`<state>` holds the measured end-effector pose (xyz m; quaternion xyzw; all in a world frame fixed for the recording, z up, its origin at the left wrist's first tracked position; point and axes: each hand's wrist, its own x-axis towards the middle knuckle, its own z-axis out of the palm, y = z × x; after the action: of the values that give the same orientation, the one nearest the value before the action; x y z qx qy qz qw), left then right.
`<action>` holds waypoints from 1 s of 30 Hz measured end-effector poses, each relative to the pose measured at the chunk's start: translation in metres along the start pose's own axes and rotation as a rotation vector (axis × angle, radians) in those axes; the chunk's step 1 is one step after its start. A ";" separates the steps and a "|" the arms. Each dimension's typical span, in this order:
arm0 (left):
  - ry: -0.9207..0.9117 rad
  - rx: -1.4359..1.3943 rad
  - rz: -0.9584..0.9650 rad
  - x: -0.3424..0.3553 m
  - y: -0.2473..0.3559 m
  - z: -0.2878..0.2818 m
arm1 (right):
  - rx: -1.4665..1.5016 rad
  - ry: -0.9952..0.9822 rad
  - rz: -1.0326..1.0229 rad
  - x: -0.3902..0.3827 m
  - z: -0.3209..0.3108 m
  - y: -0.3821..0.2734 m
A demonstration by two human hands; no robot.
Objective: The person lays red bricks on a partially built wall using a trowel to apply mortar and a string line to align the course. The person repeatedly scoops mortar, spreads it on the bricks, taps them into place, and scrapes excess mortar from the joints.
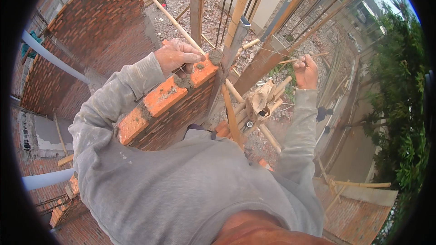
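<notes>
My left hand [175,59] is at the top of a brick wall [168,100] with blobs of grey mortar [184,80] on it, its fingers pinched on a thin string near the far end. My right hand [305,71] is raised to the right, fingers closed on the same string, which stretches across beside an upright post [235,43]. Both forearms wear dusty grey sleeves.
Timber formwork [262,68], rebar and bamboo poles [271,138] stand or lie beyond and below the wall, with torn paper [260,100] and rubble. Another brick wall [91,13] and pale pipes [54,54] are at left; trees [395,118] line the right.
</notes>
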<state>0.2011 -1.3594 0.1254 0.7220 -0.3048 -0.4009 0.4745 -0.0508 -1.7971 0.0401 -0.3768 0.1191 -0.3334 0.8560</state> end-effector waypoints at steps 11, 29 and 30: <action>0.181 -0.031 0.071 0.039 0.031 0.029 | 0.034 0.117 0.058 -0.022 -0.027 0.034; 0.392 1.597 1.490 0.020 0.094 0.107 | 0.011 0.202 -0.004 -0.057 -0.020 0.019; 0.376 1.599 1.498 0.021 0.099 0.107 | 0.015 0.161 -0.003 -0.057 -0.021 0.019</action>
<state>0.1127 -1.4599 0.1867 0.5028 -0.7577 0.4148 0.0331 -0.0940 -1.7621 0.0088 -0.3425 0.1847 -0.3646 0.8460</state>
